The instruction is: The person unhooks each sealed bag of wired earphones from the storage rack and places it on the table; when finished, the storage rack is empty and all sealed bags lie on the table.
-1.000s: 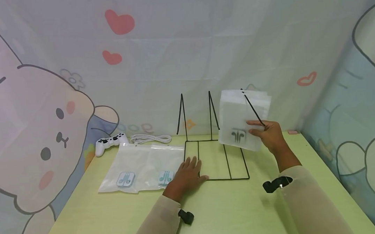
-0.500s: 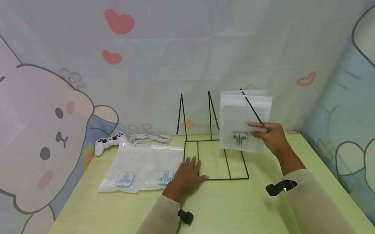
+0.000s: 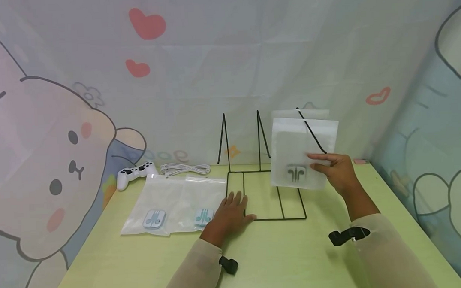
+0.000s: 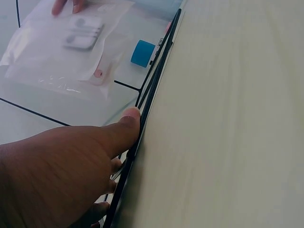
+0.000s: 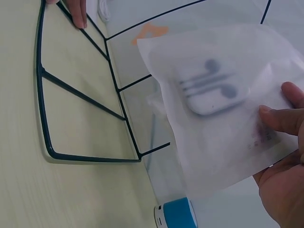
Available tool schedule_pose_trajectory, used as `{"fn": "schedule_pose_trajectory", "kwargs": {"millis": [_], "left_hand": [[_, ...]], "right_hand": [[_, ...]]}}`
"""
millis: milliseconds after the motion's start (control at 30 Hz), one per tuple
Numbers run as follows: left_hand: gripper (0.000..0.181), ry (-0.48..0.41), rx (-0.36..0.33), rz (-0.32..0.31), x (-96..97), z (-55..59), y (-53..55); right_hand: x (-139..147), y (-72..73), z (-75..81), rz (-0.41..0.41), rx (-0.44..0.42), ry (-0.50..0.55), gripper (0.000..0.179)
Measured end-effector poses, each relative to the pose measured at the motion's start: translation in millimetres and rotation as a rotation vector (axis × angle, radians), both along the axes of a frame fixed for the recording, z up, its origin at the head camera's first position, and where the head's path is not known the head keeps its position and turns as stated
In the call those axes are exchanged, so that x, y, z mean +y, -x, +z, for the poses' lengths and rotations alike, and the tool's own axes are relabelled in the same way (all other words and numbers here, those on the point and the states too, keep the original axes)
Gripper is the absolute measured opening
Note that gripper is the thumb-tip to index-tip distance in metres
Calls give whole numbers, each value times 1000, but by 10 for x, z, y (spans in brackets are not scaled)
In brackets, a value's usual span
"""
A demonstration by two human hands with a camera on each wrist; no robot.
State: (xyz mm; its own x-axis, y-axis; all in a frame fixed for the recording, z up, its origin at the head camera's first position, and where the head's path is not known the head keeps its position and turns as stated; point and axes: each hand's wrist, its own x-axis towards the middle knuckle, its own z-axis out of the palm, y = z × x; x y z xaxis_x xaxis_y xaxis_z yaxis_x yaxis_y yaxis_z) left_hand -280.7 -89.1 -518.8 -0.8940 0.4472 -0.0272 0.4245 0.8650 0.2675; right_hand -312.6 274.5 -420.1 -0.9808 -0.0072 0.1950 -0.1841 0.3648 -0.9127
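Note:
At the right prong of a black wire display rack (image 3: 282, 219), a frosted zip bag (image 3: 288, 148) with an earphone case (image 3: 296, 173) inside hangs in front of a similar bag (image 3: 281, 114). My right hand (image 3: 337, 171) pinches the front bag's right edge between thumb and fingers, under the prong's tip. My left hand (image 3: 231, 215) rests palm down with spread fingers on the rack's front left corner. Its thumb (image 4: 129, 121) lies at the front bar in the left wrist view. Beside that hand, two more bags (image 3: 140, 199) with earphone cases lie flat on the table.
Behind the flat bags are a white game controller (image 3: 137, 174) and a coiled white cable (image 3: 185, 168). A blue cylinder (image 5: 178, 213) stands right of the rack in the wrist views. A small pink object (image 3: 359, 161) lies at the table's back right.
My right hand has drawn the front bag slightly down, right and toward me, parting it from the bag behind. The left hand stays in place.

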Motion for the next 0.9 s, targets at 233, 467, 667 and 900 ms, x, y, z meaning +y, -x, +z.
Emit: {"fn": "schedule_pose_trajectory", "kwargs": {"millis": [233,467,667,900], "left_hand": [[81,5,2,-2,12,-24,24],[81,23,7,1,6,-33,27],[81,8,-2,2,5,-23,13],[82,20,-8,8,10,-30,30]], "right_hand": [[25,-42,-32,6,23,36,42],[33,-120,-30,-20,23,-22,41],[39,-204,-53,-40,29,-52,39],[23,-286,-90,-36,94,-9,37]]}}
